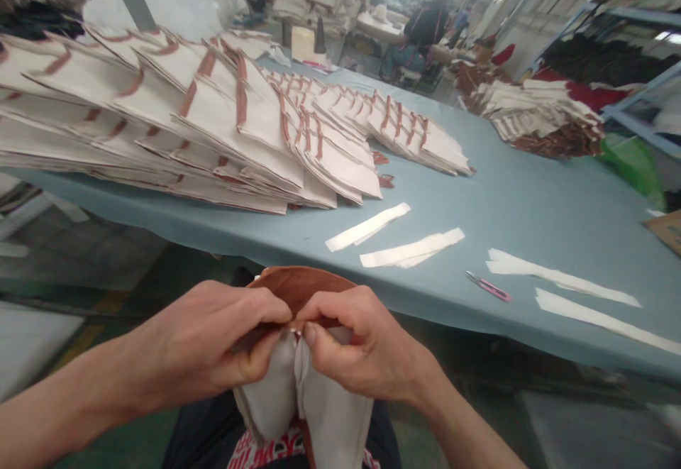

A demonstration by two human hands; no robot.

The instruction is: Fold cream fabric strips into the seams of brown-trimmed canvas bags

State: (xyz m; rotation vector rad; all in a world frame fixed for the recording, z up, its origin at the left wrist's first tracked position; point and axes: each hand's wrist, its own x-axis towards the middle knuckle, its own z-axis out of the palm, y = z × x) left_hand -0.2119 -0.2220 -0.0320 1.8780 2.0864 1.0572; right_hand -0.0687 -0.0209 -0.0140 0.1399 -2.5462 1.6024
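Over my lap hangs a cream fabric piece with brown trim (335, 412), its brown band curving along the top. My left hand (213, 338) pinches its upper edge near the middle seam. Right beside it, my right hand (362, 345) grips the same edge between thumb and forefinger, so the two sets of fingertips almost meet. Below the fingers the cream cloth falls in two panels. What lies between the fingertips is partly hidden.
On the blue-covered table (532, 206) lie stacks of cream pieces with brown trim (213, 121), white strips (412, 247) and pink thread snips (488, 286). A cloth bundle (547, 118) sits at the far right. Another person (420, 36) sits in the background.
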